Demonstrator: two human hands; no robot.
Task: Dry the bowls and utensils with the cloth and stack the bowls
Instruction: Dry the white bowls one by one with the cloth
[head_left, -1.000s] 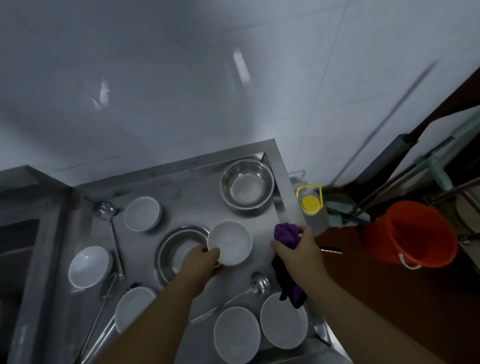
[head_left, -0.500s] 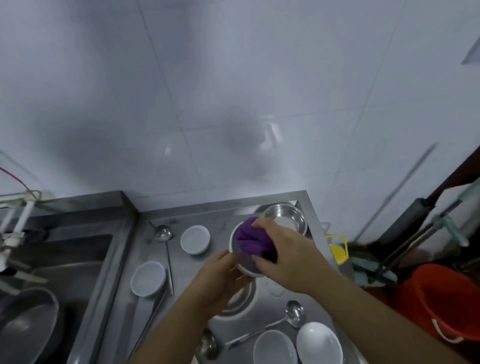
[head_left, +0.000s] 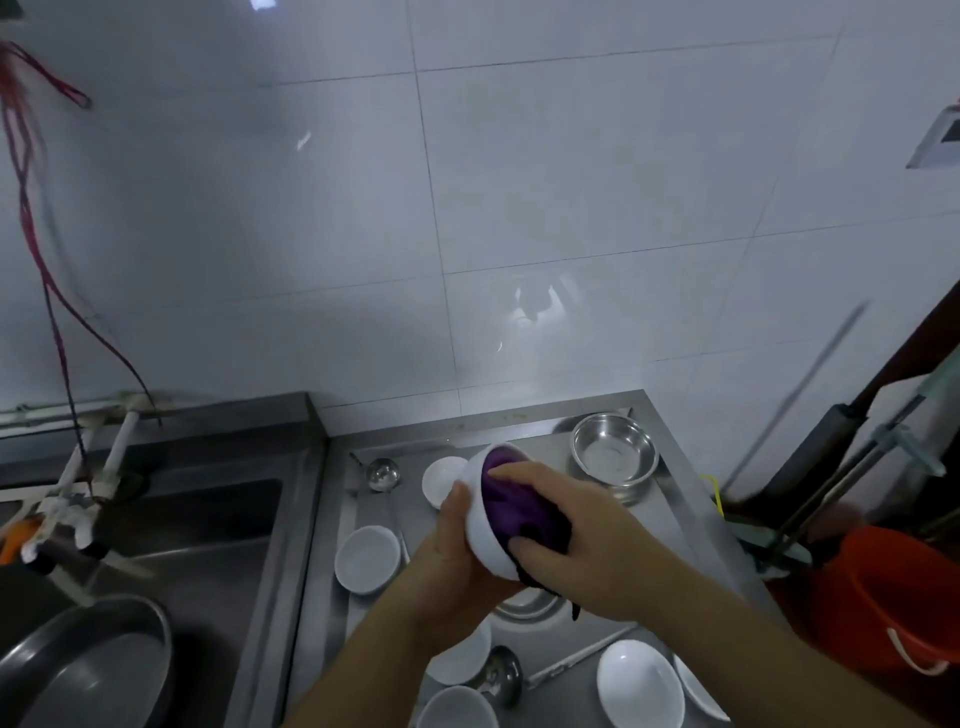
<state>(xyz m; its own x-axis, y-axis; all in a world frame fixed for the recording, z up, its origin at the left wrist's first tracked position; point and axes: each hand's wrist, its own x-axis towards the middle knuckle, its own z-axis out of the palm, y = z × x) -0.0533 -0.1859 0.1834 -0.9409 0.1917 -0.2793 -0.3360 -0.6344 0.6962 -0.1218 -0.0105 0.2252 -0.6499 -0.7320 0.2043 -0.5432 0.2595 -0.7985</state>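
White bowl (head_left: 480, 525) tilted on its side above bench (head_left: 670, 512), purple cloth (head_left: 511, 506) stuffed inside; other white bowls (head_left: 368, 558) upright, steel bowl (head_left: 614, 454) at back, ladles (head_left: 383, 474) lying flat.

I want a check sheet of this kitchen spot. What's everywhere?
Surface: steel counter beside a sink.
Job's things: white bowl held tilted, purple cloth pressed inside; more white bowls and ladles lie unstacked.
Clutter: steel bowl at the back.
Hands: left hand cups the bowl; right hand holds the cloth.
Cables: red cord on the wall.
Surroundings: orange bucket, tiled wall.
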